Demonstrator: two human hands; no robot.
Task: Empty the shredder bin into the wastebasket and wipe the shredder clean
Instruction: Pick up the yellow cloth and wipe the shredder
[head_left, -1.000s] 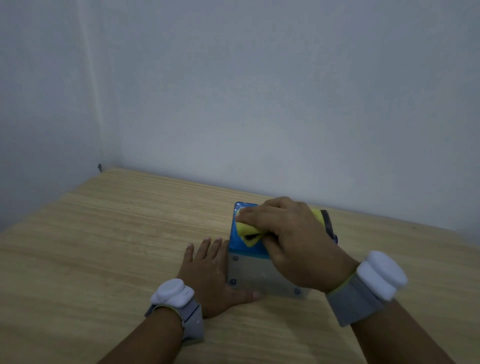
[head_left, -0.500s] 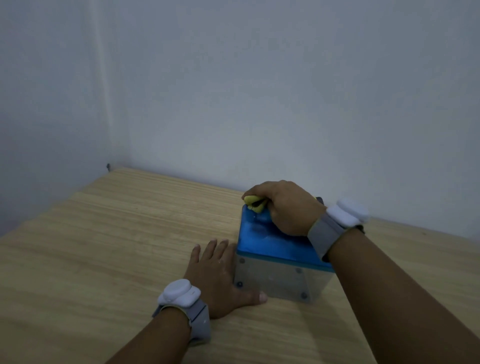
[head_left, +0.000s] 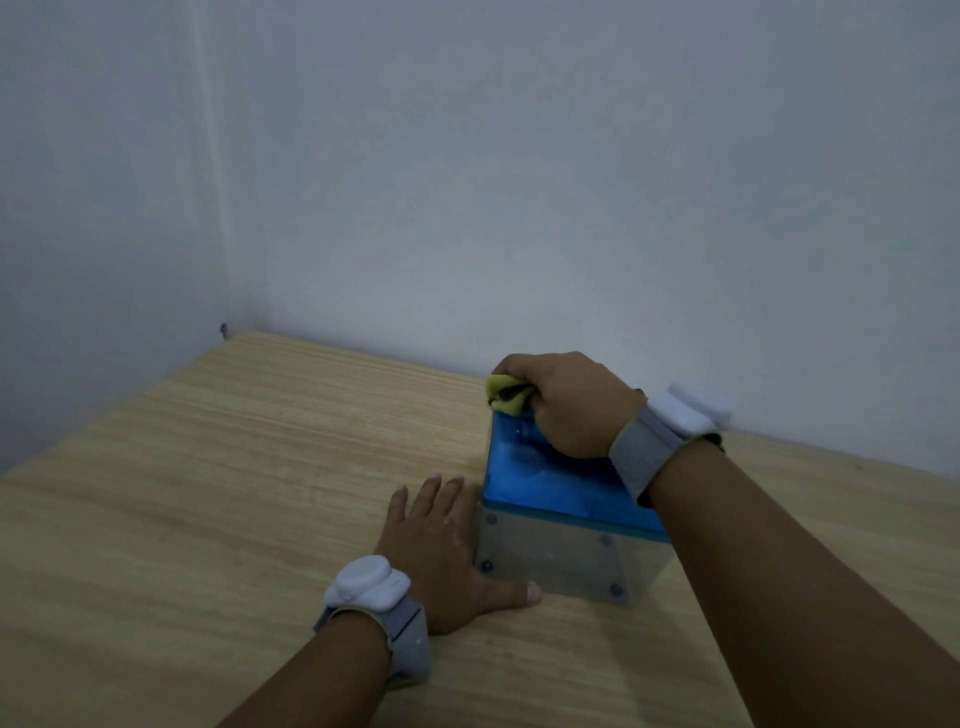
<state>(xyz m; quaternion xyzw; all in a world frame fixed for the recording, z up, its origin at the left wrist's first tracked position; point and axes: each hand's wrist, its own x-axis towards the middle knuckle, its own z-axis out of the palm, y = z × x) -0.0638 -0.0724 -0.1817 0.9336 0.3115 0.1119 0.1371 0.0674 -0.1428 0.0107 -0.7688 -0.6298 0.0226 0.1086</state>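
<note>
- Right hand (head_left: 569, 408): fingers curled closed around a bunched yellow cloth (head_left: 505, 396), knuckles up; the cloth showed only as a folded wad poking out past the fingertips on the hand's left side.
- Cloth was pressed against the far left corner of the shredder (head_left: 563, 512) top; the heel of the hand lay on the blue lid further right.
- Left hand (head_left: 447, 551): fingers spread and extended flat, palm down on the worktop (head_left: 218, 493), holding nothing. Fingertips pointed toward the wall, index side lay along the shredder's left wall, touching or just beside it; the thumb ran across the base of the near face.
- Both wrists carried a grey strap with a white rounded module on the back; forearms bare.
- Shredder appearance: small box, glossy blue top with faint pale smears or reflections across it, cannot tell which. Below the blue band, a clear, slightly cloudy bin with dark round fasteners near the corners of the near face. Contents of the bin not discernible through the haze.
- A dark part showed behind the right wrist at the shredder's far right side; too hidden to identify.
- Shredder location: upright on the worktop, toward the back edge, right of centre, near the wall (head_left: 519, 182).
- Worktop was light wood grain, meeting two plain pale walls at the far left corner.
</note>
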